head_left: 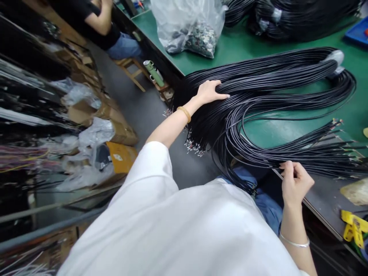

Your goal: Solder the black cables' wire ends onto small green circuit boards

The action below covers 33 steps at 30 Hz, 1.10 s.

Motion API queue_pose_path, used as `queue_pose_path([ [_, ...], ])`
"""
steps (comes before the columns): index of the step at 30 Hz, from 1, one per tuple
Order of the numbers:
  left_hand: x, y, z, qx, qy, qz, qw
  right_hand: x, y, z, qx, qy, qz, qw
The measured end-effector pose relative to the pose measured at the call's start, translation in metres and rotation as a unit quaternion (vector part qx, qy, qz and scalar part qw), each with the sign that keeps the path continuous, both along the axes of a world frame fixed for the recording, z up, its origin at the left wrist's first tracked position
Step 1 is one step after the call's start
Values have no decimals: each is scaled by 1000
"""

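Left fingers [216,82] on slender, glossy cables [258,83]

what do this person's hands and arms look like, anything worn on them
No gloves. The left hand has a yellowish bangle at the wrist; the right hand has a thin silver bangle. A white short sleeve covers the left upper arm.

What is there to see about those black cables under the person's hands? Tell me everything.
The cables are thin, slightly glossy and plastic-looking, many laid side by side. They curve in long loops across the green table, some drooping over its edge. Whitish plastic wraps one bend; loose ends show small coloured tips. The left hand rests on them, fingers spread; the right hand has its fingertips at the lower strands.
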<state>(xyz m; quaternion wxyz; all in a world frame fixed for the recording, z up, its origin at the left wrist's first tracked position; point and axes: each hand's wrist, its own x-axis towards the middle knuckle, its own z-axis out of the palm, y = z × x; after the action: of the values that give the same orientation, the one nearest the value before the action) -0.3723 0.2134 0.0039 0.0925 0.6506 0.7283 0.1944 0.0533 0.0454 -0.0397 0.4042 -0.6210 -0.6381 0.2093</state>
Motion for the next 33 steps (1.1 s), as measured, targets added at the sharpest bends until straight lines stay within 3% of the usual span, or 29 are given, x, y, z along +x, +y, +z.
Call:
queue_pose_path([
  [4, 14, 4, 10, 20, 15, -10, 1000, -2, 3, 1, 3, -12, -1, 1000],
  [8, 27, -5, 6, 9, -18, -8, 1000, -5, -2, 7, 1, -23, 5, 1000],
  [14, 21, -11, -3, 11, -20, -31, 999, -8, -28, 18, 23, -19, 25, 999],
  [19, 31, -14, -1, -1, 45, 2, 999, -1, -53, 9, 31, -5, 71, 997],
  [24, 53, -9, 20, -6, 119, 38, 992, 0, -65, -14, 26, 11, 107, 994],
  [29, 106, 11, 56, 38, 194, -25, 980, -8, -64, -25, 8, 26, 143, 989],
  [33, 149, 9, 55, 14, 219, -64, 974, -14, -65, -21, 1, 36, 170, 985],
])
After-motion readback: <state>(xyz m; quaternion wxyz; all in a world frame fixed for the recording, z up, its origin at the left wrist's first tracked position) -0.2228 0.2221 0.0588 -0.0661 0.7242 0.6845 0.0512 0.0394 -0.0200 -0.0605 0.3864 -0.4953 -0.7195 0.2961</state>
